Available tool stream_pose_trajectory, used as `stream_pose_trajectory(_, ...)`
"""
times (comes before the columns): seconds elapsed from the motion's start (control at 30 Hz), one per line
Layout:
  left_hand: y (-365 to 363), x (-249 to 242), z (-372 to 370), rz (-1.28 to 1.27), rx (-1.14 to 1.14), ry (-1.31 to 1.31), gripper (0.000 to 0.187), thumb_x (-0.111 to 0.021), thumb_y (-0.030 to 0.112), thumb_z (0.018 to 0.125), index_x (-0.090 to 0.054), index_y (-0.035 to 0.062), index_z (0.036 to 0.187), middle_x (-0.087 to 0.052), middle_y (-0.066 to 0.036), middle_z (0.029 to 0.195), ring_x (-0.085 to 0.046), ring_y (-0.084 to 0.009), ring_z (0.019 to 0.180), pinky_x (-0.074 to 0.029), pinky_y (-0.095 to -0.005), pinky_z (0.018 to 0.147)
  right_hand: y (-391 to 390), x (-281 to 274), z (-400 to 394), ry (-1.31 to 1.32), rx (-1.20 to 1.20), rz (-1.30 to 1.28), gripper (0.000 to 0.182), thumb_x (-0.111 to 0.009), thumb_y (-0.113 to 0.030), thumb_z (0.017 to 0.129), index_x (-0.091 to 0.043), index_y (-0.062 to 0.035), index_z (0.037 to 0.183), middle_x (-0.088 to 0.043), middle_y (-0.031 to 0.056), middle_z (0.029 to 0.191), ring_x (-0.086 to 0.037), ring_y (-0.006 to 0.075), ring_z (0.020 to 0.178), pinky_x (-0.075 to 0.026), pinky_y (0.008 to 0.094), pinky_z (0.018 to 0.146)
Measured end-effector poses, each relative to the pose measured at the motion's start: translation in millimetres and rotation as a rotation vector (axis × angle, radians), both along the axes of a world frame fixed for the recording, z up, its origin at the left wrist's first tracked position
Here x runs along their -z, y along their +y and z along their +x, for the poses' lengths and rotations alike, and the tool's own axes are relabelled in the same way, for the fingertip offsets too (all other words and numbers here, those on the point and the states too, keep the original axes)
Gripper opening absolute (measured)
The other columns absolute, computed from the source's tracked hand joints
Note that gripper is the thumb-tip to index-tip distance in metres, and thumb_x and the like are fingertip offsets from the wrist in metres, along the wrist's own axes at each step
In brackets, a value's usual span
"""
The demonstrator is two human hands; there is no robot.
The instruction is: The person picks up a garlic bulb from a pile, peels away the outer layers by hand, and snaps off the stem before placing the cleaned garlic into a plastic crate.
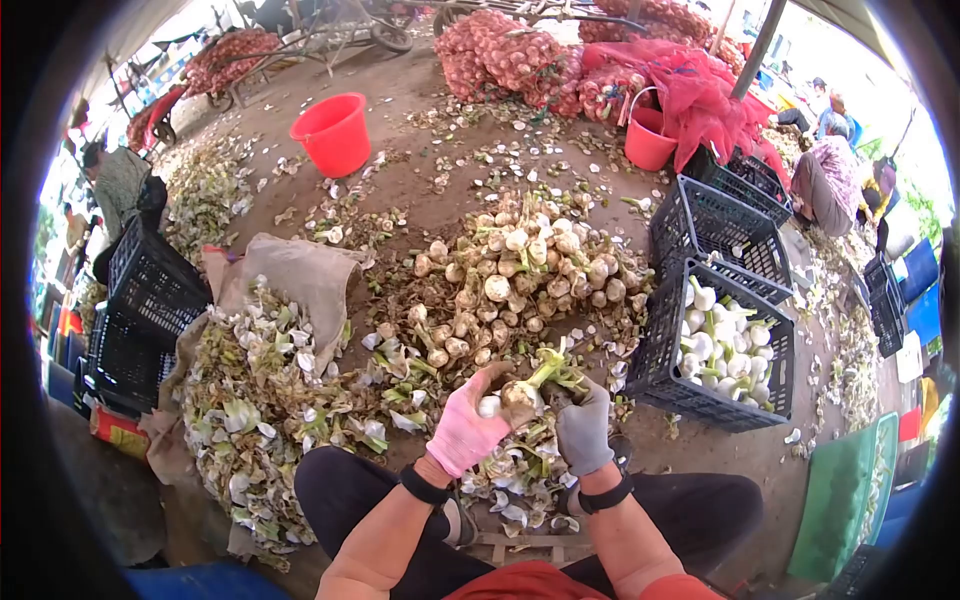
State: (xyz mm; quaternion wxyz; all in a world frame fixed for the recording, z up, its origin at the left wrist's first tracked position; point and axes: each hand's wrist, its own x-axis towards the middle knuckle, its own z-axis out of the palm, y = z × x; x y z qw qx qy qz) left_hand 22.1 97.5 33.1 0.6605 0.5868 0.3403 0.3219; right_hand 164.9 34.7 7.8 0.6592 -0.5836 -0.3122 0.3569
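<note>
My left hand (pixel 474 425), in a pink glove with soiled fingertips, is closed around a garlic bulb (pixel 519 402). The bulb has brown outer skin and a thick green stalk that points up and to the right. A white, peeled-looking patch shows by my left fingers. My right hand (pixel 584 430), in a grey glove, is closed at the stalk and loose leaves on the bulb's right side; its fingertips are partly hidden. Just beyond both hands lies a heap of unpeeled garlic bulbs (pixel 520 270). Peeled skins (pixel 510 480) lie below them, between my feet.
A black crate (pixel 650 385) of white, cleaned garlic bulbs (pixel 725 345) stands at my right, with more crates behind it. Skins (pixel 250 440) pile up at my left beside a sack cloth (pixel 290 285). Farther off are a red bucket (pixel 333 140), full net sacks (pixel 510 60) and other people.
</note>
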Motion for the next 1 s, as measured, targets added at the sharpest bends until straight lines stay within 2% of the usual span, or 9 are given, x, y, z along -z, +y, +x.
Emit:
stream_pose_trajectory(0.17, 12, 29, -8, -0.31, 0.197, -0.243, 0.048, -0.065, 0.029, 0.091, -0.051, 0.0021, 0.127, -0.064, -0.011, 0.107, -0.063, -0.0151, 0.092, -0.052, -0.0281, 0.079, -8, -4, 8, 0.228, -0.109, -0.011, 0.022, -0.059, 0.007, 0.086, -0.066, 0.0037, 0.107, -0.069, 0.0034, 0.097, -0.061, 0.0082, 0.086, -0.049, 0.0233, 0.078)
stream_pose_trajectory(0.23, 11, 34, -13, -0.891, 0.364, -0.688, 0.048, -0.06, 0.042, 0.091, -0.054, 0.0052, 0.122, -0.065, -0.013, 0.107, -0.066, -0.0196, 0.089, -0.054, -0.03, 0.076, -12, -14, 9, 0.34, -0.118, -0.015, 0.022, -0.059, 0.007, 0.086, -0.066, 0.0036, 0.107, -0.069, 0.0036, 0.098, -0.061, 0.0083, 0.087, -0.049, 0.0232, 0.079)
stream_pose_trajectory(0.4, 3, 20, -6, -0.88, 0.278, -0.615, 0.053, -0.063, 0.043, 0.089, -0.052, 0.0046, 0.123, -0.063, -0.013, 0.109, -0.065, -0.0202, 0.089, -0.054, -0.03, 0.076, -17, -20, 16, 0.181, -0.159, -0.037, 0.02, -0.058, 0.006, 0.088, -0.066, 0.0027, 0.107, -0.068, 0.0031, 0.098, -0.061, 0.0088, 0.089, -0.049, 0.0233, 0.08)
stream_pose_trajectory(0.47, -2, 5, -3, -0.545, 0.225, -0.477, 0.041, -0.065, 0.022, 0.089, -0.053, 0.0035, 0.125, -0.063, -0.007, 0.109, -0.063, -0.0155, 0.095, -0.051, -0.0271, 0.084, -18, -26, 13, 0.192, -0.142, -0.04, 0.021, -0.058, 0.005, 0.088, -0.065, 0.0026, 0.107, -0.068, 0.0031, 0.099, -0.061, 0.0088, 0.089, -0.049, 0.0234, 0.08)
stream_pose_trajectory(0.63, -9, -12, -3, -0.339, 0.105, -0.207, 0.052, -0.075, 0.002, 0.077, -0.055, 0.0031, 0.124, -0.06, -0.004, 0.113, -0.058, -0.0114, 0.105, -0.048, -0.0254, 0.091, -21, -45, 7, 0.458, -0.187, -0.058, 0.023, -0.063, 0.001, 0.088, -0.064, 0.0024, 0.11, -0.068, 0.0036, 0.101, -0.061, 0.0083, 0.09, -0.049, 0.0236, 0.08)
stream_pose_trajectory(0.73, -11, -4, -2, -0.078, 0.062, -0.105, 0.054, -0.077, 0.0, 0.071, -0.057, 0.004, 0.121, -0.057, -0.005, 0.115, -0.057, -0.0139, 0.105, -0.048, -0.0265, 0.091, -19, -43, 8, 0.278, -0.249, -0.124, 0.024, -0.066, -0.002, 0.087, -0.064, 0.0019, 0.11, -0.068, 0.0038, 0.101, -0.061, 0.0084, 0.09, -0.049, 0.0236, 0.08)
stream_pose_trajectory(0.8, -14, -2, -3, 0.459, -0.041, 0.097, 0.058, -0.078, -0.003, 0.065, -0.058, 0.0044, 0.118, -0.054, -0.007, 0.115, -0.056, -0.0169, 0.106, -0.047, -0.028, 0.093, -18, -37, 12, 0.272, -0.261, -0.126, 0.024, -0.066, -0.002, 0.086, -0.064, 0.0019, 0.11, -0.068, 0.0039, 0.101, -0.061, 0.0085, 0.089, -0.049, 0.0235, 0.079)
stream_pose_trajectory(0.9, -16, -6, -2, 0.481, -0.071, 0.124, 0.06, -0.08, -0.002, 0.059, -0.059, 0.0019, 0.116, -0.056, -0.009, 0.114, -0.057, -0.0214, 0.105, -0.046, -0.0303, 0.093, -17, -37, 9, 0.253, -0.259, -0.096, 0.022, -0.065, -0.001, 0.087, -0.064, 0.0024, 0.109, -0.068, 0.0041, 0.1, -0.062, 0.0081, 0.086, -0.05, 0.0228, 0.076)
stream_pose_trajectory(1.0, -17, -15, -3, 0.058, -0.042, -0.076, 0.057, -0.077, 0.001, 0.065, -0.057, 0.0004, 0.118, -0.059, -0.009, 0.112, -0.058, -0.0191, 0.102, -0.046, -0.0294, 0.092, -18, -39, 7, 0.163, -0.261, -0.123, 0.017, -0.062, 0.0, 0.089, -0.065, 0.003, 0.106, -0.068, 0.0033, 0.094, -0.061, 0.007, 0.082, -0.048, 0.0222, 0.071)
